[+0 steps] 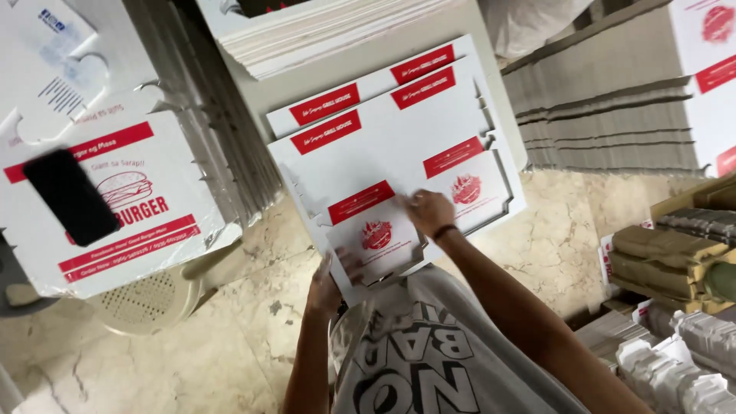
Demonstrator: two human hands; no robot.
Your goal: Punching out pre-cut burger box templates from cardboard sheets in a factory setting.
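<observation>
Both hands grip the flat blank (399, 165) — left hand (328, 285) at its near edge, right hand (429, 211) pinching mid-sheet — no fold made yet, stacks (613, 115) remain.

View count: one, a head-worn camera; no second view, so nothing was shared between views.
Position: sat above the person's chest, whose grey printed shirt (429, 360) filled the bottom centre.
Direction: looked steeply down and forward, over both forearms toward the marble floor (230, 337).
Tilt: frame was rolled, so the flat white box blanks (399, 146) ran diagonally.
Nearness: close; the left hand (330, 284) and right hand (429, 211) lay near mid-frame at arm's reach.
Left edge: took in a white printed carton (153, 222) with a black phone (69, 195) on it.
Right edge: took in stacked cardboard (606, 115), cut off by the frame.
</observation>
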